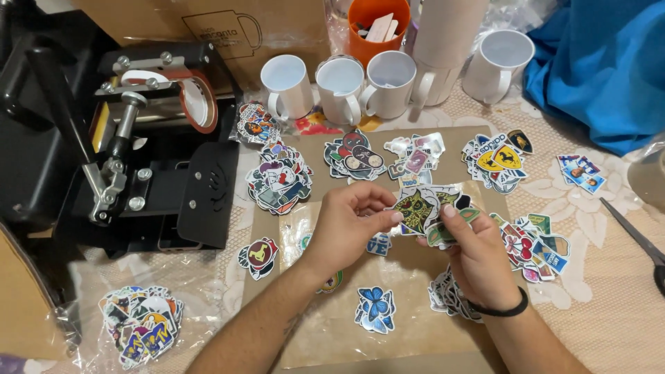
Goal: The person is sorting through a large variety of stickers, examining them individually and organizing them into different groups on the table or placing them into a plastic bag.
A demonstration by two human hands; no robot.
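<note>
Above the counter [609,305]: fanned bunch of colourful die-cut paper stickers [433,208], between both hands
left hand [346,225]: fingertips pinching the bunch's left edge
right hand [478,260]: gripping its lower right side

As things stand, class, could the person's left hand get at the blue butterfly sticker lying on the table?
Probably yes. The butterfly sticker lies uncovered just below the left hand, with nothing stacked on it. However, that hand and the right hand are holding a stack of stickers, so it would need freeing first.
</note>
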